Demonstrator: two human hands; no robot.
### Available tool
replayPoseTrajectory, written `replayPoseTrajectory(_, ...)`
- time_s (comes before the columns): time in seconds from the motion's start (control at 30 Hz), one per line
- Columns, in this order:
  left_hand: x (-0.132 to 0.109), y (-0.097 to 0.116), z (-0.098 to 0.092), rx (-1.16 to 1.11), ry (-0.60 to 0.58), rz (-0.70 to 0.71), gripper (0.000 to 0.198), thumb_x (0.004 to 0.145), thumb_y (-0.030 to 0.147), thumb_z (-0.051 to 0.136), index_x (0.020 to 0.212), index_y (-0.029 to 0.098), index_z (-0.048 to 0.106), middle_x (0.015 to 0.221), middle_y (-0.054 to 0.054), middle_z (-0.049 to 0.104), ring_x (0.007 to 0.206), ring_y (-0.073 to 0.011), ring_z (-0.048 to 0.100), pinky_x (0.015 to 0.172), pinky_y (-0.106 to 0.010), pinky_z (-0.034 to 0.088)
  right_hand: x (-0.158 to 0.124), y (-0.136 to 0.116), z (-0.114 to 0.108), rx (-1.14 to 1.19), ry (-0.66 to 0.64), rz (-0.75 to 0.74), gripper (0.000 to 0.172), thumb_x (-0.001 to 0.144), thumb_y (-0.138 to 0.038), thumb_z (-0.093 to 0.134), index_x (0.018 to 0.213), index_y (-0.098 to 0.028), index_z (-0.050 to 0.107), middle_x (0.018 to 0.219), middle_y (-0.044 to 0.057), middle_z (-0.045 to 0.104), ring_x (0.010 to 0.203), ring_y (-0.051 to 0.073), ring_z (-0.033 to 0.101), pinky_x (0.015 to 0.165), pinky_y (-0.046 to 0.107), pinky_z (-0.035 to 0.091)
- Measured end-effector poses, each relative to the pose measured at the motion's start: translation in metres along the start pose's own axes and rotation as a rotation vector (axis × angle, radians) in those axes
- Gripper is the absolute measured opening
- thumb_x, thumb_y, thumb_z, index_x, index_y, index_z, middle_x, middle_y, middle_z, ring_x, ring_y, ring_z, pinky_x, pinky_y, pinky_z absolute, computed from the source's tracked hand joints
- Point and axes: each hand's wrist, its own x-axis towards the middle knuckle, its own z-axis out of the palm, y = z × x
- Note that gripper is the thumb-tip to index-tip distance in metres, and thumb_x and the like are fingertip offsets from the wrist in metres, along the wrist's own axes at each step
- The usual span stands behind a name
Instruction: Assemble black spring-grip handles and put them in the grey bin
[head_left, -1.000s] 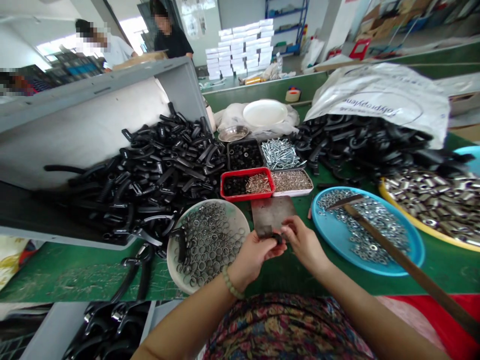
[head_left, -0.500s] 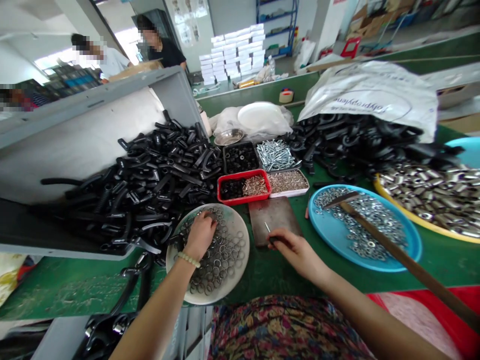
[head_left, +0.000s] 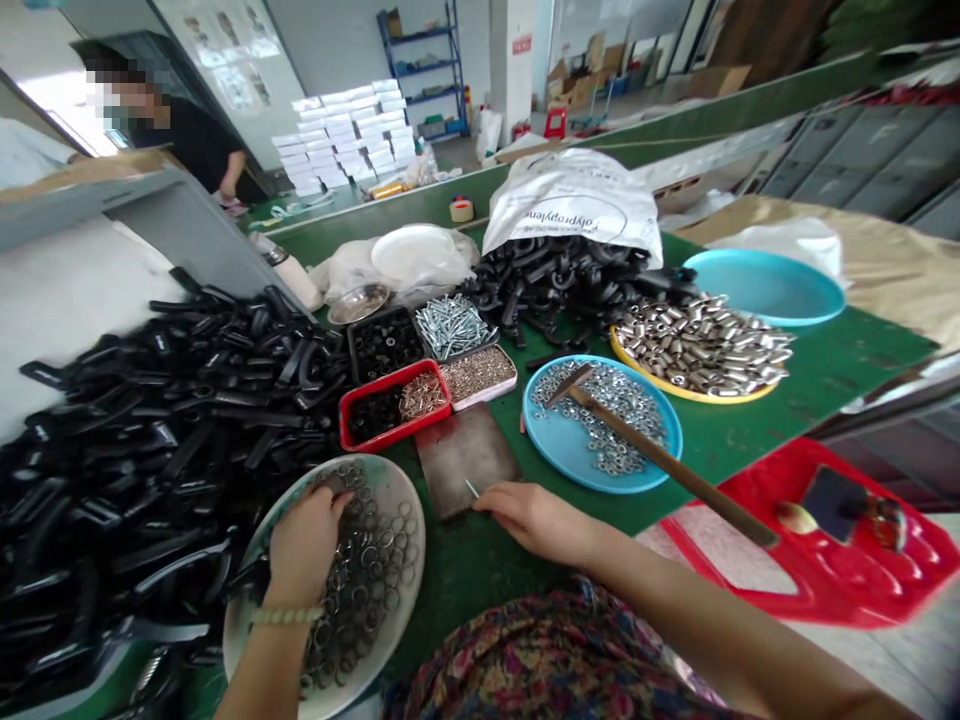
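Note:
My left hand (head_left: 306, 535) reaches down into a pale round plate (head_left: 415, 560) of loose metal rings (head_left: 367, 570). Its fingers are bunched together among the rings, and what they pinch is hidden. A black part (head_left: 253, 580) shows beside that wrist; I cannot tell whether the hand holds it. My right hand (head_left: 536, 520) is closed on a thin silver screw (head_left: 471, 488), whose end points up and left from the fingertips. It rests by the near edge of a dark metal plate (head_left: 465, 455).
Black handles (head_left: 187, 400) pile up from a grey crate (head_left: 187, 230) at left. Small trays hold screws (head_left: 450, 325) and rivets (head_left: 480, 372). A hammer (head_left: 652, 445) lies across a blue tray (head_left: 541, 440) of nuts. Metal sleeves (head_left: 697, 345) and a red stool (head_left: 892, 560) are at right.
The view has turned right, so the bench has shifted left and the red stool shows more. My left hand stays among the rings; my right hand still holds the screw near the metal plate.

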Motion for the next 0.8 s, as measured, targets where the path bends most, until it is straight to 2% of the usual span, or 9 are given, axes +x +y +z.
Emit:
replayPoseTrajectory(0.03, -0.003, 0.006, -0.004, -0.098, -0.012, -0.022, 0.028, 0.083, 0.041, 0.045, 0.074, 0.018, 0.058, 0.079, -0.012, 0.066, 0.078, -0.0299, 0.063, 0.074, -0.041, 0.046, -0.001, -0.001, -0.001, 0.011, 0.002, -0.012, 0.034, 0.09, -0.009, 0.039, 0.118, -0.02, 0.054, 0.105, 0.009, 0.064, 0.095, 0.016, 0.062, 0.083, 0.027, 0.049)
replayPoseTrajectory(0.1, -0.01, 0.031, -0.011, -0.469, -0.098, -0.013, 0.023, 0.078, 0.04, 0.054, 0.086, 0.018, 0.057, 0.083, -0.009, 0.067, 0.083, -0.0273, 0.064, 0.076, -0.038, 0.048, 0.001, -0.006, -0.001, 0.047, 0.005, -0.05, 0.034, 0.09, -0.01, 0.038, 0.12, -0.019, 0.052, 0.107, 0.009, 0.065, 0.097, 0.016, 0.062, 0.084, 0.027, 0.049)
replayPoseTrajectory(0.2, -0.017, 0.085, -0.017, -1.093, -0.357, 0.077, 0.037, 0.074, 0.035, 0.063, 0.104, 0.02, 0.049, 0.083, -0.002, 0.067, 0.08, -0.0206, 0.065, 0.073, -0.031, 0.05, 0.004, -0.011, -0.003, 0.079, 0.048, -0.06, 0.038, 0.089, -0.011, 0.04, 0.126, -0.018, 0.046, 0.109, 0.01, 0.065, 0.098, 0.017, 0.063, 0.084, 0.028, 0.05)
replayPoseTrajectory(0.27, -0.015, 0.117, -0.019, -1.284, -0.444, 0.107, 0.043, 0.072, 0.033, 0.067, 0.107, 0.019, 0.047, 0.076, 0.001, 0.065, 0.073, -0.0178, 0.065, 0.07, -0.029, 0.049, 0.001, -0.009, -0.007, 0.073, 0.117, -0.018, 0.042, 0.088, -0.01, 0.041, 0.13, -0.017, 0.043, 0.111, 0.011, 0.065, 0.1, 0.018, 0.063, 0.085, 0.03, 0.051)
replayPoseTrajectory(0.37, -0.003, 0.153, -0.023, -1.336, -0.518, 0.197, 0.043, 0.069, 0.029, 0.071, 0.106, 0.018, 0.051, 0.073, 0.001, 0.066, 0.072, -0.0157, 0.064, 0.069, -0.026, 0.048, -0.015, 0.001, -0.019, 0.062, 0.216, 0.039, 0.048, 0.087, -0.01, 0.042, 0.134, -0.019, 0.038, 0.12, 0.011, 0.061, 0.108, 0.019, 0.06, 0.091, 0.033, 0.049)
replayPoseTrajectory(0.43, 0.006, 0.172, -0.024, -1.375, -0.605, 0.249, 0.037, 0.07, 0.029, 0.072, 0.101, 0.017, 0.056, 0.073, 0.001, 0.066, 0.069, -0.0136, 0.063, 0.063, -0.022, 0.046, -0.029, 0.008, -0.029, 0.055, 0.27, 0.069, 0.051, 0.088, -0.01, 0.041, 0.137, -0.021, 0.035, 0.125, 0.01, 0.059, 0.111, 0.018, 0.058, 0.093, 0.033, 0.049)
replayPoseTrajectory(0.57, 0.01, 0.207, -0.019, -1.584, -0.8, 0.169, 0.025, 0.07, 0.033, 0.073, 0.083, 0.014, 0.062, 0.07, 0.001, 0.061, 0.057, -0.0062, 0.055, 0.052, -0.015, 0.039, -0.051, 0.019, -0.045, 0.007, 0.378, 0.083, 0.052, 0.09, -0.01, 0.039, 0.139, -0.027, 0.034, 0.124, 0.007, 0.059, 0.109, 0.017, 0.059, 0.09, 0.032, 0.05)
replayPoseTrajectory(0.7, 0.001, 0.224, -0.005, -1.672, -0.897, 0.125, 0.029, 0.069, 0.034, 0.075, 0.088, 0.014, 0.065, 0.079, -0.001, 0.064, 0.065, -0.0069, 0.057, 0.064, -0.018, 0.045, -0.061, 0.028, -0.048, -0.013, 0.429, 0.086, 0.049, 0.091, -0.01, 0.037, 0.136, -0.027, 0.039, 0.12, 0.007, 0.062, 0.109, 0.017, 0.059, 0.089, 0.032, 0.051)
replayPoseTrajectory(0.8, 0.002, 0.225, 0.004, -1.556, -0.936, 0.251, 0.028, 0.073, 0.032, 0.072, 0.093, 0.015, 0.064, 0.085, -0.003, 0.065, 0.072, -0.0102, 0.059, 0.067, -0.02, 0.045, -0.068, 0.035, -0.044, 0.009, 0.445, 0.126, 0.042, 0.091, -0.012, 0.039, 0.129, -0.025, 0.046, 0.115, 0.007, 0.064, 0.104, 0.018, 0.062, 0.087, 0.032, 0.052)
